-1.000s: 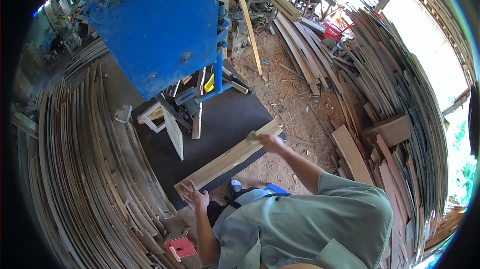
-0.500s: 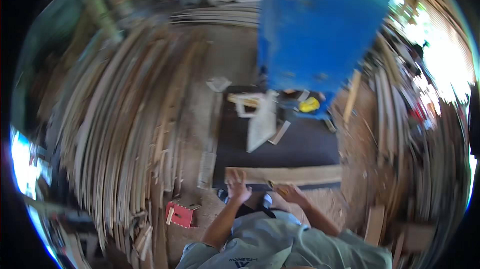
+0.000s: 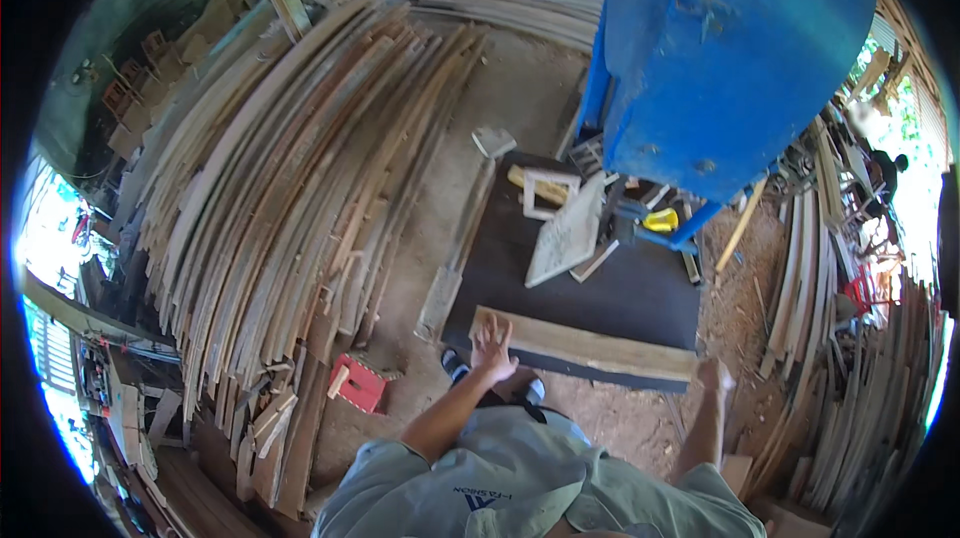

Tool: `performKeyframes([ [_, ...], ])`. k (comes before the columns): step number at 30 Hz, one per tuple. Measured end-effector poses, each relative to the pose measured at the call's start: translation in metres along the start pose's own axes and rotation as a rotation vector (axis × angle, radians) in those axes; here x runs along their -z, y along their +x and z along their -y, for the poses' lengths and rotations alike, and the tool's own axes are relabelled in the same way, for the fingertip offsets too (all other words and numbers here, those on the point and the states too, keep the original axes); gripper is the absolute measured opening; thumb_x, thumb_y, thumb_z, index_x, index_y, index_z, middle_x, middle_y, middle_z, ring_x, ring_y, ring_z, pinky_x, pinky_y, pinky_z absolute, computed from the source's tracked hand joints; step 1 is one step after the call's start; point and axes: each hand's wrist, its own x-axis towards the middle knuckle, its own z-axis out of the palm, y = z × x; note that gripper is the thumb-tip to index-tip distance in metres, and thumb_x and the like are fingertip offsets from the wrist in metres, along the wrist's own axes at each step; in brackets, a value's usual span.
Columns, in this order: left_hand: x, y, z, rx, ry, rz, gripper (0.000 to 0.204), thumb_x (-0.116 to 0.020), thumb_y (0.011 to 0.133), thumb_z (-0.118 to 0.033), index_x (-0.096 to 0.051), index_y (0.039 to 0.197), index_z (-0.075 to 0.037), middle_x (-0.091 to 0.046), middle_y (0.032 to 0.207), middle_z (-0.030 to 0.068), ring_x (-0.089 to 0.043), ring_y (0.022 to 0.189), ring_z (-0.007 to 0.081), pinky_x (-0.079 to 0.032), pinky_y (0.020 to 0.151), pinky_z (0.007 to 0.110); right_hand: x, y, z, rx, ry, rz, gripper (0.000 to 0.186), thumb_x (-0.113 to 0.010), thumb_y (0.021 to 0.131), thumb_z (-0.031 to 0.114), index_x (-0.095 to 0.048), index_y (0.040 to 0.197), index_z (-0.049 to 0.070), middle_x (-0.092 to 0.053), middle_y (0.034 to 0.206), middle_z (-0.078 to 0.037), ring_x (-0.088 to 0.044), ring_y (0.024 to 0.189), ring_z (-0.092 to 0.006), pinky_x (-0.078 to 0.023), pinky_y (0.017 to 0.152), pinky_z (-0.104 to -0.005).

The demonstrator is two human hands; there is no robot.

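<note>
A long flat wooden board (image 3: 590,344) lies along the near edge of a dark work surface (image 3: 640,288). My left hand (image 3: 493,350) rests on the board's left end, its fingers spread and pressed on the wood. At the board's right end is my right hand (image 3: 714,375), closed, its fingers curled. Whatever it holds is hidden or too small to make out.
A white frame (image 3: 548,194), a pale panel (image 3: 568,236) and a yellow object (image 3: 660,221) lie beyond the board, beside a large blue machine (image 3: 730,68). Long planks (image 3: 270,198) are stacked at the left. A red stool (image 3: 362,385) stands near my left.
My right hand has moved right, from the board's middle to its right end; the small yellow-and-black tool seen in it earlier no longer shows. My left hand stays on the left end.
</note>
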Motion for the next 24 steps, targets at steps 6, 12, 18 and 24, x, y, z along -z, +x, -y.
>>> performKeyframes([
  [6,0.000,0.002,0.008,0.019,0.067,0.023,0.103,-0.066,0.083,-0.048,-0.002,0.158,-0.019,0.005,0.162,0.0226,-0.006,0.149,0.0410,-0.014,0.118,0.056,-0.047,-0.070,0.195,0.269,0.120,0.147,0.027,-0.050,0.091,0.026,-0.070,0.098,0.009,-0.070,0.102,-0.017,-0.068,0.092,-0.0371,-0.055,0.078,-0.0492],
  [12,-0.001,0.012,-0.002,-0.008,0.088,0.025,0.104,-0.067,0.083,-0.050,-0.001,0.158,-0.020,0.008,0.162,0.0218,-0.003,0.150,0.0402,-0.013,0.118,0.056,-0.027,-0.151,0.320,0.630,0.575,0.216,0.025,-0.058,0.093,0.028,-0.069,0.106,0.011,-0.071,0.096,-0.016,-0.069,0.087,-0.0333,-0.055,0.076,-0.0427],
  [18,-0.011,0.011,0.001,-0.058,0.003,-0.049,0.101,-0.070,0.081,-0.048,-0.010,0.158,-0.021,0.004,0.162,0.0212,-0.004,0.149,0.0414,-0.018,0.117,0.056,-0.035,-0.078,0.227,0.206,1.299,0.635,0.024,-0.058,0.099,0.024,-0.068,0.108,0.003,-0.069,0.079,-0.006,-0.067,0.066,-0.0132,-0.056,0.060,-0.0275],
  [24,-0.015,0.009,-0.007,-0.054,0.029,-0.074,0.107,-0.071,0.077,-0.052,-0.008,0.158,-0.019,0.005,0.162,0.0228,0.001,0.150,0.0408,-0.011,0.119,0.056,-0.020,-0.016,0.043,-0.148,0.744,0.183,0.029,-0.068,0.088,0.036,-0.072,0.105,0.013,-0.073,0.088,-0.009,-0.070,0.076,-0.0201,-0.055,0.063,-0.0352],
])
